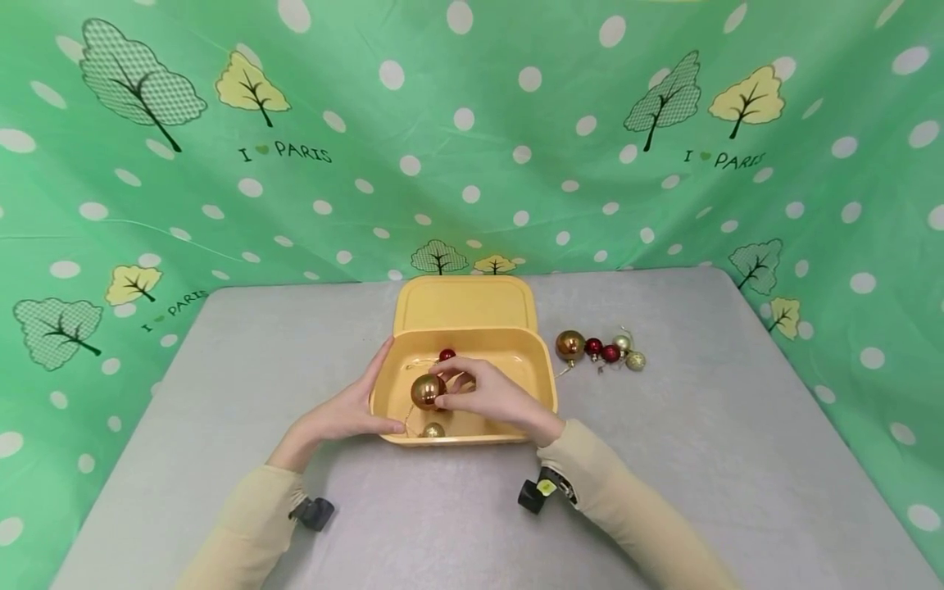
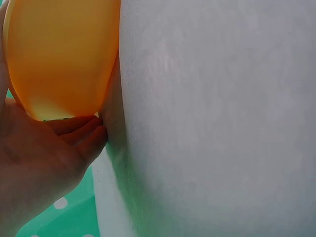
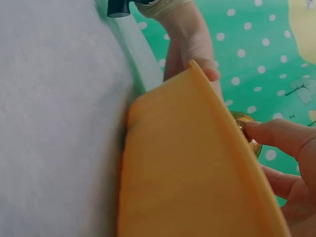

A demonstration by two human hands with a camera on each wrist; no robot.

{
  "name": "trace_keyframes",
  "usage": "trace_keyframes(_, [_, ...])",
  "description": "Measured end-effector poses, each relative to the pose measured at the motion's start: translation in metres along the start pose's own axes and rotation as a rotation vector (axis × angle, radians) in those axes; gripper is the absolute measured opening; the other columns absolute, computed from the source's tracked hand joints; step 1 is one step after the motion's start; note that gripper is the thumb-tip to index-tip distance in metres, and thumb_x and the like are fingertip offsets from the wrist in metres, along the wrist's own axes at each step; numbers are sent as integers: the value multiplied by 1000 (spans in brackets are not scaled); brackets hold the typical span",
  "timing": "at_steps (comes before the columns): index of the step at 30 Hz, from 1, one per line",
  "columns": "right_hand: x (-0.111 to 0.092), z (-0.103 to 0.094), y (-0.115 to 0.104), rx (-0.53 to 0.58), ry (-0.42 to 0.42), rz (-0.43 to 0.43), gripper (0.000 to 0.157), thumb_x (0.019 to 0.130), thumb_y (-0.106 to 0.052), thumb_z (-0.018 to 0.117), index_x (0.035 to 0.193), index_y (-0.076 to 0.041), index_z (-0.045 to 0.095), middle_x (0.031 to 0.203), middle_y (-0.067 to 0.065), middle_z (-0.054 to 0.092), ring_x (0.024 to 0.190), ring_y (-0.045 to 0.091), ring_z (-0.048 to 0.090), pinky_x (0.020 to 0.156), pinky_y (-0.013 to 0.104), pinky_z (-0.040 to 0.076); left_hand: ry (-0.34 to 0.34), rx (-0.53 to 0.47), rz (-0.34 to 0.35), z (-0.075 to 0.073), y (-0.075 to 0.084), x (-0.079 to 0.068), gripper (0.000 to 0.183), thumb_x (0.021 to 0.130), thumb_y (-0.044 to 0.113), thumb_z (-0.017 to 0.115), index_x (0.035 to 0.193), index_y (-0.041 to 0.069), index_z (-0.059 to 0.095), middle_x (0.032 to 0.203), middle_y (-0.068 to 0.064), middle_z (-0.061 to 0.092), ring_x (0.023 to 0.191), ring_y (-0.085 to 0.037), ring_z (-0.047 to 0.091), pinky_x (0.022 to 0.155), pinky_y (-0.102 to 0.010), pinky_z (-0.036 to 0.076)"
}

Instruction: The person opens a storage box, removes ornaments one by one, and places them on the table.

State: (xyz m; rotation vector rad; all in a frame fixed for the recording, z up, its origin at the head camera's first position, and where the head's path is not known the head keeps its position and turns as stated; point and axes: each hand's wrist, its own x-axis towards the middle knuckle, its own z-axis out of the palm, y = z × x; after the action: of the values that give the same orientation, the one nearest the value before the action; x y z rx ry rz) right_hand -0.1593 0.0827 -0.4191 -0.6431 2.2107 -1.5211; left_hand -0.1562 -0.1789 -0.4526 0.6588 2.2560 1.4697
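A yellow plastic box (image 1: 463,439) stands on the table. My left hand (image 1: 360,407) grips its left end, thumb at the front rim and fingers along the outer wall; in the left wrist view the fingers (image 2: 89,138) bend round the box's end. Over the inside of the box, my right hand (image 1: 487,392) pinches a large shiny gold Christmas bauble (image 1: 428,392) between thumb and fingers. In the right wrist view the box wall partly hides this bauble (image 3: 247,129). Inside lie a small red bauble (image 1: 447,355) and a small glittery gold bauble (image 1: 433,430).
Behind the box lies its yellow lid (image 1: 466,303). To the right, on the grey table (image 1: 708,459), sits a group of baubles: a large gold one (image 1: 570,345), red ones (image 1: 610,353), a pale green one (image 1: 623,341) and a glittery gold one (image 1: 635,360). A green dotted cloth (image 1: 472,156) hangs behind.
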Motion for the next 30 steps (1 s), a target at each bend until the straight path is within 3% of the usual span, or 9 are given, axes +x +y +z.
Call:
trace_keyframes(7, [-15, -21, -3, -23, 50, -68, 43, 84, -11, 72, 125, -4, 62, 97, 6, 63, 88, 26, 58, 67, 28, 51, 8, 17, 3, 0, 0, 0, 130, 72, 18, 86, 154, 15, -14, 158, -22, -9, 140, -45, 15, 112, -56, 15])
trace_keyframes(12, [-25, -40, -6, -7, 80, -103, 43, 84, -6, 71, 124, 3, 60, 104, 14, 63, 88, 27, 59, 66, 29, 53, 11, 17, -2, 0, 0, -1, 130, 72, 18, 86, 154, 20, -14, 158, -22, -8, 140, -45, 13, 112, -56, 14])
trace_keyframes(18, [-38, -61, -6, -52, 150, -77, 43, 83, -6, 73, 123, 0, 62, 110, 13, 62, 93, 27, 60, 78, 36, 54, 10, 20, -5, 0, -1, -2, 130, 72, 18, 86, 154, 21, -15, 158, -21, -10, 141, -46, 8, 112, -57, 12])
trace_keyframes(24, [-53, -74, -1, -61, 188, -74, 44, 83, -4, 74, 125, -2, 62, 111, 11, 64, 94, 27, 60, 78, 39, 54, 8, 9, -7, 0, -2, -1, 130, 72, 18, 86, 154, 23, -14, 159, -19, -11, 142, -44, 3, 112, -58, 9])
trace_keyframes(30, [-69, -85, 9, -61, 243, -57, 42, 83, -4, 73, 124, -1, 62, 112, 12, 63, 93, 27, 58, 78, 36, 53, 5, 4, -1, 0, -2, -1, 130, 72, 18, 86, 154, 17, -15, 159, -18, -12, 142, -43, 2, 113, -57, 8])
